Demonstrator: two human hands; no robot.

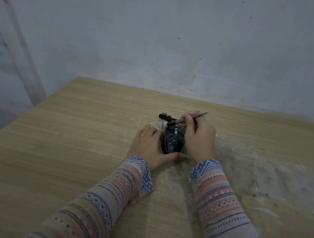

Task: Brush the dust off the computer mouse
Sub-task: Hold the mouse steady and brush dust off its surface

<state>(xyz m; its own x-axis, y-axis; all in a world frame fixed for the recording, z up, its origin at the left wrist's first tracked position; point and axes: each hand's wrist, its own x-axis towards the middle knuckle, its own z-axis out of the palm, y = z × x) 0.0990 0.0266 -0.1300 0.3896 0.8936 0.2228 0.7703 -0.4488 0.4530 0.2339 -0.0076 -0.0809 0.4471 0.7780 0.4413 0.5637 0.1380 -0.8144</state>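
A black computer mouse (173, 141) speckled with pale dust lies on the wooden table (80, 127), its front end pointing away from me. My left hand (148, 147) rests against its left side, thumb curled round the near end. My right hand (199, 138) holds a thin brown brush (187, 119) like a pen. The brush's whitish bristles (162, 125) touch the mouse's far left edge. The mouse's black cable (164, 117) lies bunched just beyond it.
A grey wall (185, 41) stands right behind the table's far edge. A wide smear of pale dust (262, 172) covers the tabletop to the right of my right arm. The table's left edge (29, 117) runs diagonally toward me.
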